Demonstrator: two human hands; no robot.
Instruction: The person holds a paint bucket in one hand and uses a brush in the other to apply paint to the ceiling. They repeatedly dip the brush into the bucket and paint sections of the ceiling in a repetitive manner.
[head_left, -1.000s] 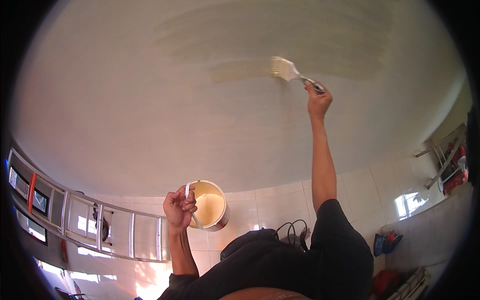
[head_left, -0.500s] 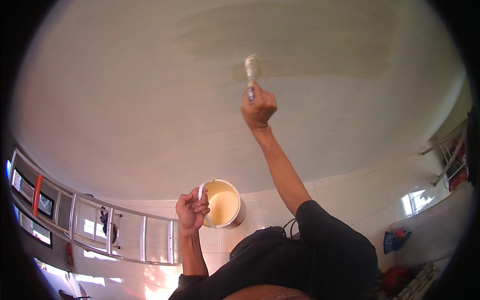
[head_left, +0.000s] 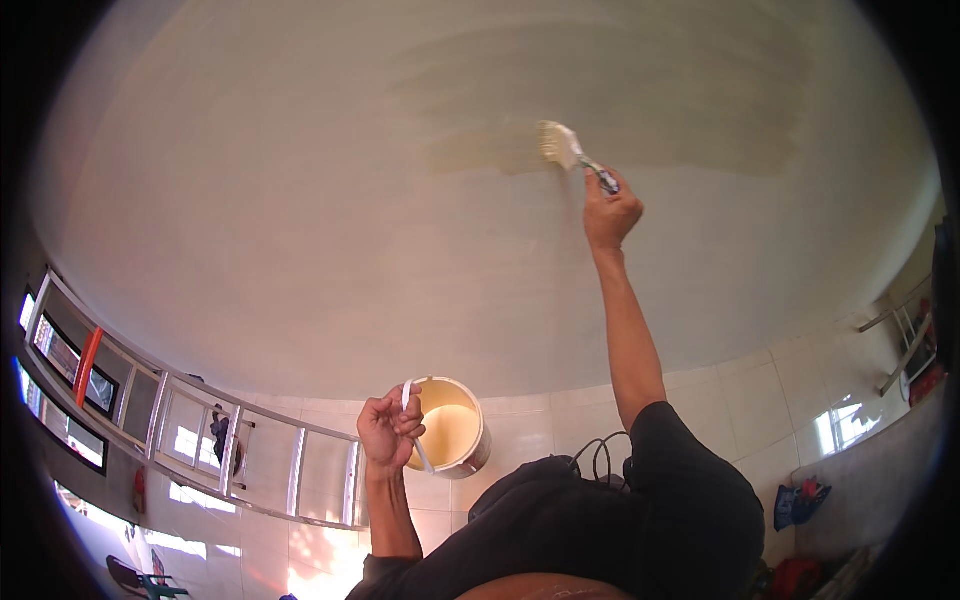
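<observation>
In my right hand [head_left: 612,212] is the handle of a wide paintbrush [head_left: 560,147], its pale bristles against the wall [head_left: 330,250] and pointing to the left. A darker, damp-looking patch [head_left: 640,90] spreads over the upper wall, and the brush is at its lower edge. Lower down, my left hand [head_left: 391,428] is closed round the white handle of a paint bucket [head_left: 480,440]. The bucket hangs tilted, showing cream-coloured paint inside.
An aluminium ladder [head_left: 298,472] with one orange rung stretches along the left. Pale tiles [head_left: 740,400] line the lower wall. At the right are a blue bag [head_left: 800,503] and a rack [head_left: 908,345]. A chair [head_left: 145,578] stands at the lower left.
My right hand has moved to the right, and the brush has turned from pointing up to pointing left. My left hand keeps its hold on the bucket, slightly lower in view.
</observation>
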